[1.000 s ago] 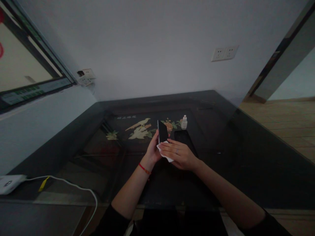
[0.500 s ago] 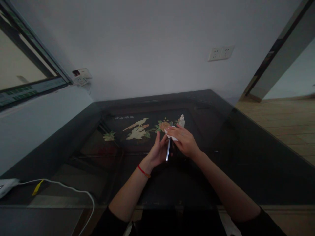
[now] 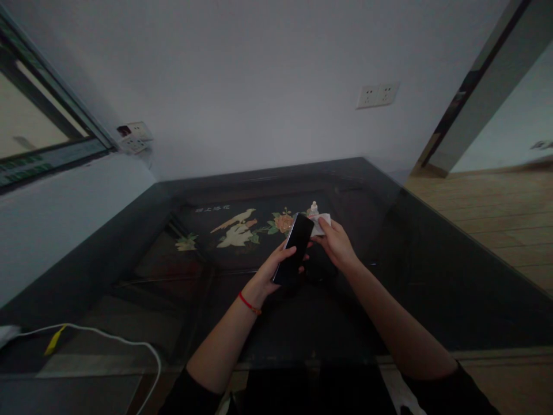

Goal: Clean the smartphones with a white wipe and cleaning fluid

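One phone (image 3: 298, 239) is clasped in the left hand (image 3: 268, 270), which closes round its sides; the right hand (image 3: 340, 246) pinches a white tissue (image 3: 320, 223) near a bottle (image 3: 314, 207).

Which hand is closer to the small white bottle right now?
Right. The right hand, pinching the tissue, appears just right of the bottle and nearer the wearer; the left hand, holding the phone, sits farther off, lower left.
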A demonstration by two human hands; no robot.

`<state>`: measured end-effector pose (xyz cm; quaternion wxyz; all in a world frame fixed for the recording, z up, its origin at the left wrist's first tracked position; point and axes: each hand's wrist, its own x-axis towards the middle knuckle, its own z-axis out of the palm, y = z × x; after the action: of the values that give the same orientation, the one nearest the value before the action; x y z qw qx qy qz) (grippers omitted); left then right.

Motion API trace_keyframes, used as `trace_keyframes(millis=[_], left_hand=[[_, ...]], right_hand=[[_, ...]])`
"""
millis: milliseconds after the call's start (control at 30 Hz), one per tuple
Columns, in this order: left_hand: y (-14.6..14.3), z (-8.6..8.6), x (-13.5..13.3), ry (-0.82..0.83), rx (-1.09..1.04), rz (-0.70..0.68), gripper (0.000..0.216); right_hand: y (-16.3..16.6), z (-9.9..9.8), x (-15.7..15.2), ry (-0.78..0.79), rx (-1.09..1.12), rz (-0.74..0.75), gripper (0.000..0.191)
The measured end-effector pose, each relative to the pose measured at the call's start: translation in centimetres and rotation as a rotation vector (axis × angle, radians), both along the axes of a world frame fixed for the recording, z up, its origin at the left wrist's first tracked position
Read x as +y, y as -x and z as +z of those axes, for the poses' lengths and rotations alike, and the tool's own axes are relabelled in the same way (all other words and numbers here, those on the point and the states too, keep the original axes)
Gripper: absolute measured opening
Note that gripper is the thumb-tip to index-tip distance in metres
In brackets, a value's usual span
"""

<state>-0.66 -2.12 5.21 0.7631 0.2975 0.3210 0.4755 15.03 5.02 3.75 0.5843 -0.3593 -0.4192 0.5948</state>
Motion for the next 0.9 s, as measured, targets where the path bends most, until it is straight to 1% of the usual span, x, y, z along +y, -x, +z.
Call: trace_keyframes(millis=[100, 200, 267, 367, 467, 567, 700, 767, 800, 833, 900], left_hand=[[-0.2, -0.1, 0.0, 0.045, 0.018, 0.066, 0.034], [-0.4, -0.1, 0.1, 0.172, 0.028, 0.111, 0.024], [-0.3, -0.2, 0.3, 0.249, -0.012, 0.135, 0.024], [-0.1, -0.3, 0.5, 0.297, -0.104, 0.170, 0.028], [0.0, -0.3, 0.8, 0.288, -0.164, 0.226, 0.031], [0.2, -0.1, 1.0, 0.232, -0.240, 0.262, 0.037], [1.1, 0.1, 1.6, 0.150, -0.325, 0.280, 0.045], [1.6, 0.0, 1.9, 0.121, -0.367, 0.290, 0.043], [1.9, -0.2, 2.0, 0.114, -0.378, 0.309, 0.039], [2.1, -0.3, 2.2, 0.116, -0.371, 0.327, 0.036], [2.2, -0.7, 2.4, 0.145, -0.308, 0.322, 0.041]], right_hand=[[0.4, -0.6, -0.2, 0.073, 0.104, 0.031, 0.029], [0.7, -1.3, -0.3, 0.099, 0.093, 0.052, 0.024], [0.8, -1.7, -0.2, 0.120, 0.058, 0.075, 0.020], [0.8, -2.1, -0.2, 0.115, 0.006, 0.106, 0.018], [0.9, -1.8, -0.7, 0.143, -0.031, 0.149, 0.019], [1.0, -1.0, -1.8, 0.187, -0.080, 0.253, 0.020], [0.6, 0.3, -2.7, 0.155, -0.170, 0.389, 0.021], [0.0, 0.6, -2.5, 0.132, -0.245, 0.424, 0.021], [-0.3, 0.6, -2.3, 0.117, -0.267, 0.388, 0.022], [-0.5, 0.5, -2.0, 0.096, -0.270, 0.314, 0.023], [-0.5, 0.2, -1.5, 0.041, -0.230, 0.125, 0.025]])
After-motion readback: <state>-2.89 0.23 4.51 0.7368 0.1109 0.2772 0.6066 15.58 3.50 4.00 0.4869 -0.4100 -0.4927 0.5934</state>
